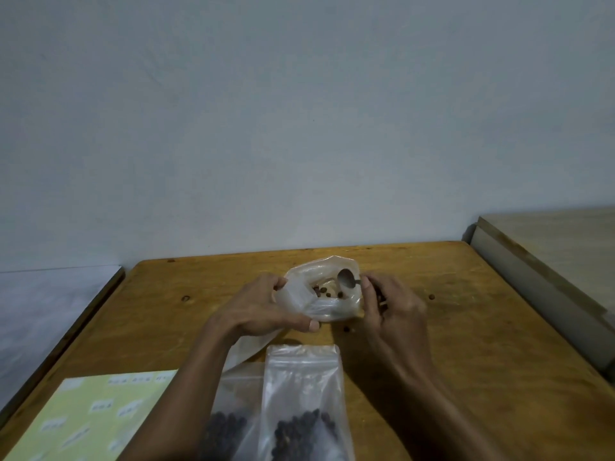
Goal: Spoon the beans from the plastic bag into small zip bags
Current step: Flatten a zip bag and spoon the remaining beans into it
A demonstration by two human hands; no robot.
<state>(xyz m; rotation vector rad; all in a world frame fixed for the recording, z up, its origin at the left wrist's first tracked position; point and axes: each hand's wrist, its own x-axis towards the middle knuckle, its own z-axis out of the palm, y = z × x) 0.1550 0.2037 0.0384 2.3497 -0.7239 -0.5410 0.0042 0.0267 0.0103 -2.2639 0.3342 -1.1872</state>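
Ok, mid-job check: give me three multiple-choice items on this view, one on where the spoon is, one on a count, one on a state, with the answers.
1. Where is the spoon's bowl?
A. Inside the mouth of the plastic bag
B. Flat on the table
C. On the yellow sheet

2. How many small zip bags holding beans lie near the camera?
A. None
B. Two
C. Five

3. What is the left hand doing?
A. Resting flat on the table
B. Gripping the plastic bag's edge
C. Holding the spoon

Answers:
1 A: the spoon sits in the opening of the plastic bag, held by the right hand.
2 B: two zip bags lie side by side, dark beans in their lower parts.
3 B: the left hand has its fingers and thumb curled round the bag's rim, holding it open.
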